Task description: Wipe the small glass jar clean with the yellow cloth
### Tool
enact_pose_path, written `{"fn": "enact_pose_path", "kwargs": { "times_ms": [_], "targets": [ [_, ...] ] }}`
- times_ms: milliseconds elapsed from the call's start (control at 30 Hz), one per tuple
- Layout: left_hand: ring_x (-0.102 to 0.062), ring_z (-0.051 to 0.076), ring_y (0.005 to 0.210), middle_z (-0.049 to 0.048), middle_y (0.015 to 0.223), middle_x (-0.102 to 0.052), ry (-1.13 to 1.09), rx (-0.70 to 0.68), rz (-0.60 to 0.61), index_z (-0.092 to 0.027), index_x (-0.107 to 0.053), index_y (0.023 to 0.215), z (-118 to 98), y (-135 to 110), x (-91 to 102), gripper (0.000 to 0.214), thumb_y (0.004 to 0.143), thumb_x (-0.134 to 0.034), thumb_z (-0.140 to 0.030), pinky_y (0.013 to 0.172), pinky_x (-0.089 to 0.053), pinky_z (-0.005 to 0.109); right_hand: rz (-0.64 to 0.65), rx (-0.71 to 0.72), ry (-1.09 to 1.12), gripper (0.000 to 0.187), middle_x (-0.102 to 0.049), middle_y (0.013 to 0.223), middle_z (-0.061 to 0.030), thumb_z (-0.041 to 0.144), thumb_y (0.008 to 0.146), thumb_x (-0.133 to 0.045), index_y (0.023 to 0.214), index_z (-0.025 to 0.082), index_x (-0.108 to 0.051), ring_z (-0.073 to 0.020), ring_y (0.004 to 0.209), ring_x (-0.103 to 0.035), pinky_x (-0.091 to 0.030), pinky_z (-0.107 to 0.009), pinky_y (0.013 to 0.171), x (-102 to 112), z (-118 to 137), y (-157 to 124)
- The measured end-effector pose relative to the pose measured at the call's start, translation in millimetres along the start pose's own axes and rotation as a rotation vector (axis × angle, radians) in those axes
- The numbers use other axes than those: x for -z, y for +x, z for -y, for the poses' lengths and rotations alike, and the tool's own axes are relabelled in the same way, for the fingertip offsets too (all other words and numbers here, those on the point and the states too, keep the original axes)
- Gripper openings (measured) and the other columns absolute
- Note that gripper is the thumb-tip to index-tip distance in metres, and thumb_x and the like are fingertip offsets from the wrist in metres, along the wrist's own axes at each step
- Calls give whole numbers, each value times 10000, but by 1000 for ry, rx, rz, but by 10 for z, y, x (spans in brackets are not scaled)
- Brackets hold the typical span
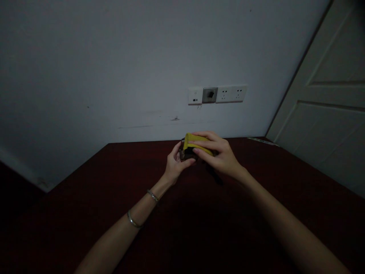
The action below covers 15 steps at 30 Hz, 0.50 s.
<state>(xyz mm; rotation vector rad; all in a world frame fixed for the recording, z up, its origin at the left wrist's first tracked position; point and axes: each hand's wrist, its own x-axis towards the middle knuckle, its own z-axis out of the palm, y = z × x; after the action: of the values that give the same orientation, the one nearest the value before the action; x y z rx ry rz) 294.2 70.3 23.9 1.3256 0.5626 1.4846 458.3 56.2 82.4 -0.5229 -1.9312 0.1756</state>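
A yellow and black object [196, 140], soft-looking and boxy, is in my right hand [221, 152], whose fingers lie over its top with the thumb along the near side. My left hand [175, 163] is closed around a dark brown, glossy object [185, 155] directly below the yellow one. The two objects touch or overlap; dim light and my fingers hide where one ends and the other begins, and their kinds cannot be made out. Both hands are held close together above a dark red table [137, 171]. Two silver bracelets circle my left wrist and forearm.
Behind the table stands a pale wall [142, 68] with scuff marks. Sockets and switches [230, 94] are set in it, beside a grey plate [210, 95]. A white panelled door [327, 114] is on the right. A thin patterned strip [262, 141] lies at the table's back right edge.
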Motion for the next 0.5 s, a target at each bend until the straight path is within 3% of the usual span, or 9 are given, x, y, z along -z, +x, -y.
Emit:
{"fn": "enact_pose_path", "kwargs": {
  "times_ms": [133, 500],
  "targets": [
    [-571, 241, 1118, 106, 1190, -597, 52, -54, 77, -175, -460, 1222, 31, -1, 7, 801, 525, -850, -214, 987, -454, 403, -22, -125, 115, 200, -672, 1084, -50, 308, 831, -615, 997, 305, -725, -222, 1020, -607, -460, -456, 920, 17, -20, 25],
    [-565, 291, 1133, 143, 1251, -531, 145, 20, 288, -206, -329, 1341, 49, -82, 53, 917, 575, -833, -205, 989, -447, 482, 73, -516, 296, 308, -722, 892, -60, 452, 810, -588, 858, 195, -751, -223, 855, -640, -494, -363, 789, 70, -165, 79]
  ]
}}
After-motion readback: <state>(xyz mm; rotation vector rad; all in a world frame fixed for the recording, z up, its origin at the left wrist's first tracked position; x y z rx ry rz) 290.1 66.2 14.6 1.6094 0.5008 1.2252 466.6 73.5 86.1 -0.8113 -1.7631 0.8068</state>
